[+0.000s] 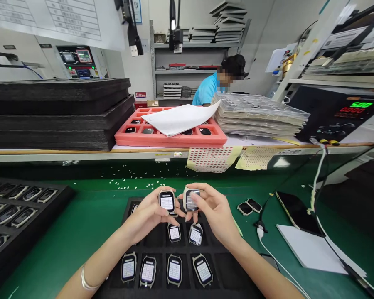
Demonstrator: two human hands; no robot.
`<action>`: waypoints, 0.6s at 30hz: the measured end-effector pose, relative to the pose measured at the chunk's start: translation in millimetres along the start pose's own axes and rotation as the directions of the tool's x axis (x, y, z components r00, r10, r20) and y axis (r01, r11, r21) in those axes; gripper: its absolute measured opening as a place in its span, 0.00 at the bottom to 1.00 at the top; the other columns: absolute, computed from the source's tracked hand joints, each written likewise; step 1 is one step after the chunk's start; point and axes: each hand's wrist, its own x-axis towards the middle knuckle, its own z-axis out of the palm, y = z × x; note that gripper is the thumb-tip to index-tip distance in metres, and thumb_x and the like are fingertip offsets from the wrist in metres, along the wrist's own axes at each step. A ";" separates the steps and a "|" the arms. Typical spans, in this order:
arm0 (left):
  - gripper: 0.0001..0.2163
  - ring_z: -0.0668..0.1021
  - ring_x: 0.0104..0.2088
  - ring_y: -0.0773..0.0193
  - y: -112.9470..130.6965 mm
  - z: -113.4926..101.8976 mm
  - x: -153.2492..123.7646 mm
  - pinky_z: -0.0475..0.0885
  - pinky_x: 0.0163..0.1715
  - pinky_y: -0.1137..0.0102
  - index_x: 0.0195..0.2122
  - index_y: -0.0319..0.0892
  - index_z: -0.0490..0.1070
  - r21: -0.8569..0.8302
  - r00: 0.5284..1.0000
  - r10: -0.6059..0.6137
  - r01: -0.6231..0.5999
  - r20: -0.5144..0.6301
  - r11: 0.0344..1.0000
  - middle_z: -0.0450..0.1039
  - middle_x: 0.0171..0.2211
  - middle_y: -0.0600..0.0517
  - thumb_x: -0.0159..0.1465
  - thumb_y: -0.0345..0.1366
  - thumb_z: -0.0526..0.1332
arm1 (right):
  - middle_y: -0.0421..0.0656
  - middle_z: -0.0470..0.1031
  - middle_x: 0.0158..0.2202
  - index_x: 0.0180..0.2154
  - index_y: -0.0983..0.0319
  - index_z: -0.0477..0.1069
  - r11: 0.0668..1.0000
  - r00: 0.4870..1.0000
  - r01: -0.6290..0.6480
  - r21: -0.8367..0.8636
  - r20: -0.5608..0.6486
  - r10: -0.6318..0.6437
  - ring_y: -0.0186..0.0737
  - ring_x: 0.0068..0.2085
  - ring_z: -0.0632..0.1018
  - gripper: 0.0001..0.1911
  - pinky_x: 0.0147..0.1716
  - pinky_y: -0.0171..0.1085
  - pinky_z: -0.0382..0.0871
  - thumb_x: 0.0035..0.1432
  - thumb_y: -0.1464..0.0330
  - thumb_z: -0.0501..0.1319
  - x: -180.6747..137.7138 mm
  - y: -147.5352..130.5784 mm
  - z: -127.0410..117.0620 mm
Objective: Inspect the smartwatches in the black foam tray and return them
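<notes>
My left hand [149, 214] is closed around a smartwatch body [166, 202] with a lit white screen, held just above a black foam tray [227, 276]. My right hand [210, 207] grips a second smartwatch body [190, 200], tilted, right beside the first one. Below the hands, several more watch bodies with lit screens [173, 269] lie in the tray's pockets, in two rows.
Another black tray of dark watch bodies [17, 207] sits at the left. Two loose watch bodies [249, 206], a cable [263, 232], a black phone [296, 211] and a white pad [311, 249] lie to the right. Behind are a pink tray [171, 137], stacked foam [56, 112] and a person in blue [207, 89].
</notes>
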 end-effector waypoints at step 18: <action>0.16 0.76 0.42 0.56 10.8 13.4 -11.4 0.73 0.43 0.60 0.50 0.38 0.64 0.069 0.994 0.102 -0.100 -0.030 0.993 0.74 0.39 0.44 0.60 0.26 0.54 | 0.46 0.76 0.39 0.51 0.57 0.69 0.996 0.996 0.086 -0.004 0.030 -0.086 0.40 0.29 0.80 0.14 0.19 0.31 0.73 0.63 0.68 0.58 -13.0 -15.7 -1.1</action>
